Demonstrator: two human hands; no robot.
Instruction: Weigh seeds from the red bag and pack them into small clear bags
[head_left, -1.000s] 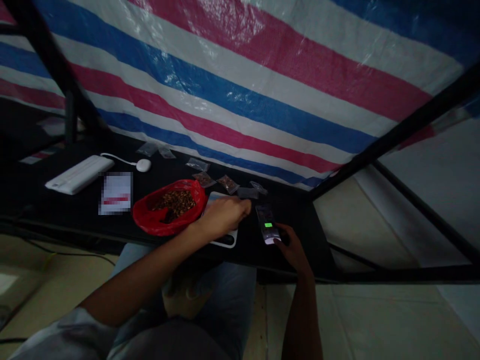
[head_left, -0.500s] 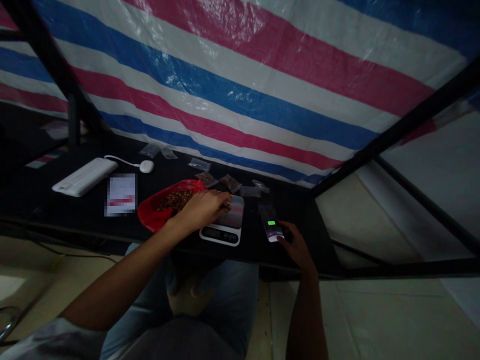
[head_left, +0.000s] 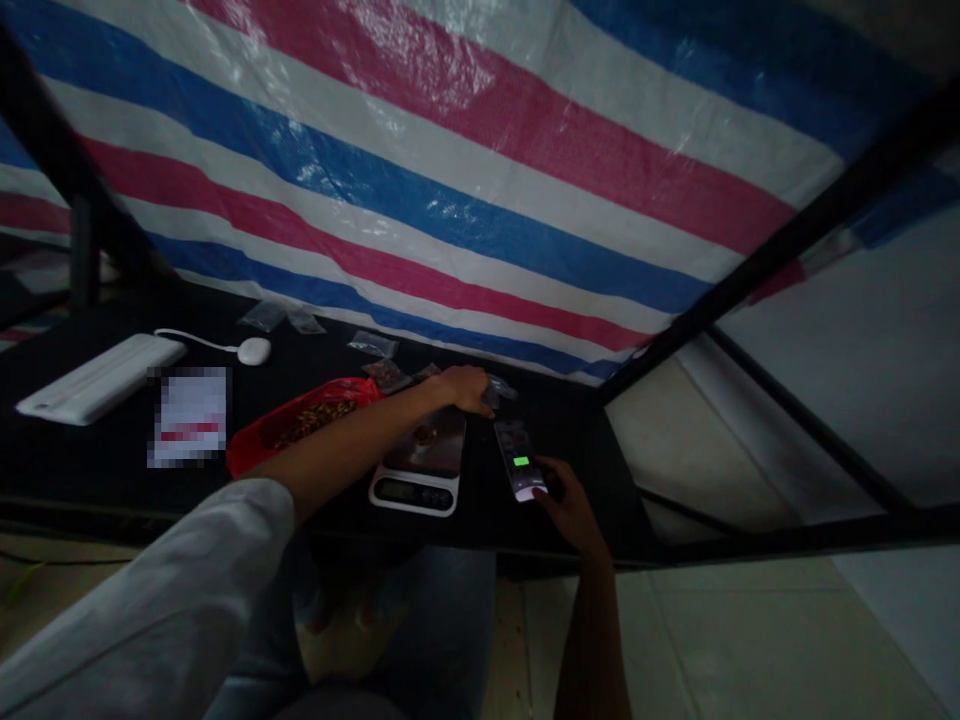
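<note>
My left hand (head_left: 469, 388) reaches past the kitchen scale, its fingers curled down onto a small clear plastic bag (head_left: 501, 388); the fingertips are partly hidden. Below that arm stands the white digital kitchen scale (head_left: 416, 490), with a small heap of brown pieces (head_left: 425, 435) on its metal plate. My right hand (head_left: 568, 500) holds a smartphone (head_left: 517, 455) by its lower right edge, thumb on the lit screen, which shows a green patch. Partly behind my left forearm lies an open red plastic bag (head_left: 259, 430) of brown, grain-like pieces (head_left: 319, 418).
Filled and flat clear bags (head_left: 386, 374) lie along the back of the black table (head_left: 112, 460). On the left are a white power bank-like block (head_left: 105, 378), a corded white disc (head_left: 254, 351) and a blurred-out card (head_left: 191, 415). A striped plastic sheet (head_left: 375, 170) hangs behind.
My left hand has moved from above the scale's plate to the bags at the back right, exposing the brown pieces on the plate. My right hand stays at the phone. The view has shifted slightly.
</note>
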